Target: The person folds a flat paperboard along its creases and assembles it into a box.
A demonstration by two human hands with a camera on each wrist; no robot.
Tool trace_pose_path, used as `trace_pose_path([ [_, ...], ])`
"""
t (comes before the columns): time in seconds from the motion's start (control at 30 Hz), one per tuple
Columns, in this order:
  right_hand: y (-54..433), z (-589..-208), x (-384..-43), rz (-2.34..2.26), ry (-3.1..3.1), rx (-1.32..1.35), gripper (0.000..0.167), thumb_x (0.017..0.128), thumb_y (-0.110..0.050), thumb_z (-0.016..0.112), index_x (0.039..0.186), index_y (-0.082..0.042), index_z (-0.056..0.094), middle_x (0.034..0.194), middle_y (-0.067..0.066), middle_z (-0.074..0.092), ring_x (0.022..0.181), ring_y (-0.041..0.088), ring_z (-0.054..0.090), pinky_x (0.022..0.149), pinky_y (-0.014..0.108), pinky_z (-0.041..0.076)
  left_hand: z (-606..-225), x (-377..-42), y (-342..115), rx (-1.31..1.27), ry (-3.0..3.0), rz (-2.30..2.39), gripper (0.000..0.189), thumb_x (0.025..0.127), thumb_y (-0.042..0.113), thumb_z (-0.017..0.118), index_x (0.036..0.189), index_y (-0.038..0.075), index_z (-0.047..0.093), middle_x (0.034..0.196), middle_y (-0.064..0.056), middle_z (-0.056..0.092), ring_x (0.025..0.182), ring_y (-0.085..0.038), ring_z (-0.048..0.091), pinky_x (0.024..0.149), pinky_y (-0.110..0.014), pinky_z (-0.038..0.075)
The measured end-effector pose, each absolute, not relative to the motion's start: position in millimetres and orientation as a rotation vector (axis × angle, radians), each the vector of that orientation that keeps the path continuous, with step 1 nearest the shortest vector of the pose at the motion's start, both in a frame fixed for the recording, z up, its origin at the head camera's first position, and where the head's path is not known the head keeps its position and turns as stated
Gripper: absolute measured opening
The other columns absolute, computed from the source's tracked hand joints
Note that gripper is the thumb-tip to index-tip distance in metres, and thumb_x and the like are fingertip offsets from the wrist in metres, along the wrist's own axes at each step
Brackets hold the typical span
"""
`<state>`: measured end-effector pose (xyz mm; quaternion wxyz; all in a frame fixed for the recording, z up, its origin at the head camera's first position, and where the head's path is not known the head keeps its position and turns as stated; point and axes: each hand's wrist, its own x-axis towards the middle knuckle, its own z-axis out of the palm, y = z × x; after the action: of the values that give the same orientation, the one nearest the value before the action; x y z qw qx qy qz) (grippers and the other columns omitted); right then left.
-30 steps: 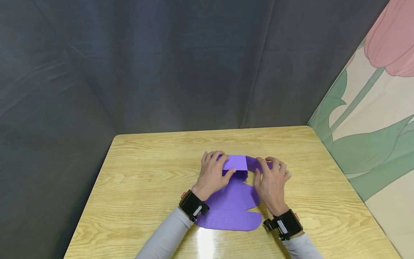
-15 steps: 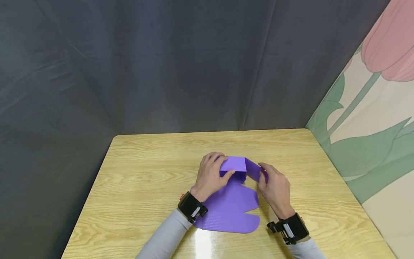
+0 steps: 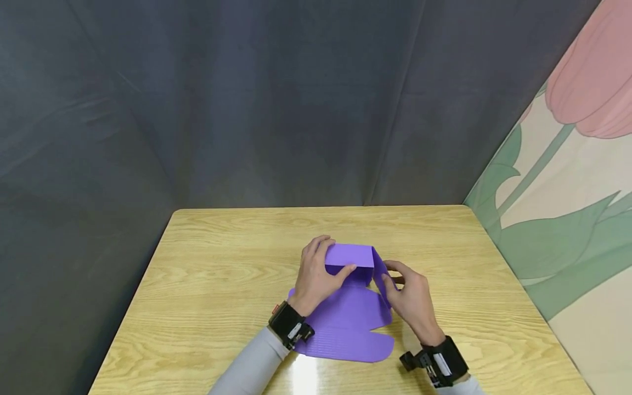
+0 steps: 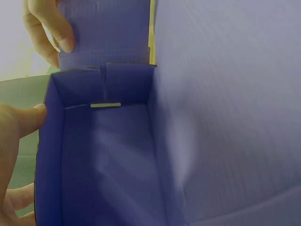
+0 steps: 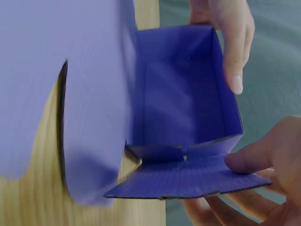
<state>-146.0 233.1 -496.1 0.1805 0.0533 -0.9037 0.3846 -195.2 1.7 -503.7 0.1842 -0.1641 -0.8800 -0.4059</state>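
A purple cardboard box (image 3: 349, 255), partly folded, stands on its side with its open face toward the near edge. My left hand (image 3: 316, 274) grips its upper left part, thumb at the near edge and fingers over the back. At the right end, my right hand (image 3: 412, 296) pinches the box's side flap (image 5: 188, 179) between thumb and fingers. That flap hangs outward at an angle from the end wall. The left wrist view shows the bare inside (image 4: 113, 160) and a narrow slot (image 4: 106, 105) by the end wall. The lid panel (image 3: 345, 315) lies toward me, with cut side tabs.
The box rests on a light wood-grain table (image 3: 222, 263). Behind it hangs a dark grey curtain (image 3: 296, 109), and a tulip-patterned cloth (image 3: 568, 230) covers the right side. Both wrists carry black camera bands (image 3: 291, 325).
My right hand has changed its hold on the side flap and swung it down and inward, toward the box's open face. The left hand keeps its grip on the box.
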Motion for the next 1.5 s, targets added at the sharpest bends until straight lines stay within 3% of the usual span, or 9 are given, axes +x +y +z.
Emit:
trace_pose_path([
  [0.2,232,-497,-147,1.225,-2.544,0.156,0.033,0.093,0.005,0.075,0.125,-0.002,0.074,0.123,0.023,0.076,0.086,0.04,0.08,0.062,0.027,0.064,-506,-198,-14,-0.447,-2.411,-1.447,0.078,0.092,0.035,0.085,0.152,0.003,0.048,0.154,-0.019,0.05,0.14,-0.038,0.054,0.115,-0.053,0.05],
  [0.3,233,-497,-149,1.296,-2.525,0.15,0.034,0.092,0.005,0.076,0.125,-0.002,0.074,0.123,0.023,0.076,0.086,0.04,0.08,0.064,0.019,0.06,-508,-198,-23,-0.399,-2.389,-1.72,0.072,0.098,0.024,0.079,0.156,0.002,0.042,0.157,-0.02,0.048,0.145,-0.041,0.051,0.122,-0.051,0.045],
  [0.4,232,-497,-150,1.339,-2.515,0.14,0.034,0.092,0.005,0.077,0.125,-0.002,0.074,0.123,0.023,0.076,0.087,0.038,0.081,0.068,0.016,0.06,-511,-198,-31,-0.364,-2.3,-2.018,0.063,0.101,0.009,0.072,0.156,0.0,0.042,0.159,-0.022,0.047,0.15,-0.044,0.045,0.127,-0.051,0.037],
  [0.6,228,-500,-149,1.384,-2.499,0.137,0.035,0.091,0.006,0.077,0.126,0.002,0.073,0.123,0.025,0.075,0.088,0.038,0.081,0.072,0.015,0.061,-516,-198,-40,-0.386,-2.115,-2.353,0.059,0.098,-0.01,0.065,0.153,-0.008,0.045,0.161,-0.026,0.045,0.153,-0.044,0.041,0.131,-0.048,0.029],
  [0.93,222,-500,-154,1.408,-2.49,0.166,0.035,0.093,0.0,0.079,0.127,-0.001,0.073,0.127,0.025,0.074,0.09,0.037,0.081,0.069,0.015,0.06,-512,-205,-48,-0.429,-2.229,-2.301,0.059,0.103,-0.005,0.061,0.159,-0.004,0.042,0.168,-0.025,0.037,0.159,-0.043,0.03,0.131,-0.047,0.028],
  [1.27,220,-501,-154,1.507,-2.52,0.164,0.038,0.095,-0.014,0.081,0.131,-0.007,0.071,0.134,0.02,0.072,0.099,0.037,0.08,0.067,0.024,0.064,-505,-210,-53,-0.414,-2.315,-2.241,0.061,0.102,-0.005,0.063,0.159,-0.003,0.043,0.167,-0.022,0.04,0.158,-0.042,0.034,0.128,-0.046,0.035],
  [1.4,225,-499,-154,1.607,-2.525,0.267,0.04,0.096,0.001,0.072,0.136,-0.002,0.066,0.139,0.023,0.067,0.104,0.043,0.077,0.07,0.028,0.066,-506,-211,-54,-0.424,-2.331,-2.231,0.061,0.103,-0.004,0.063,0.16,-0.004,0.042,0.168,-0.023,0.039,0.158,-0.043,0.032,0.128,-0.048,0.034],
  [1.5,231,-498,-155,1.689,-2.527,0.357,0.051,0.091,0.012,0.062,0.141,0.001,0.061,0.143,0.027,0.062,0.107,0.05,0.074,0.07,0.031,0.067,-506,-213,-55,-0.426,-2.343,-2.215,0.06,0.103,-0.003,0.063,0.16,-0.003,0.042,0.168,-0.022,0.04,0.158,-0.042,0.033,0.128,-0.047,0.035],
])
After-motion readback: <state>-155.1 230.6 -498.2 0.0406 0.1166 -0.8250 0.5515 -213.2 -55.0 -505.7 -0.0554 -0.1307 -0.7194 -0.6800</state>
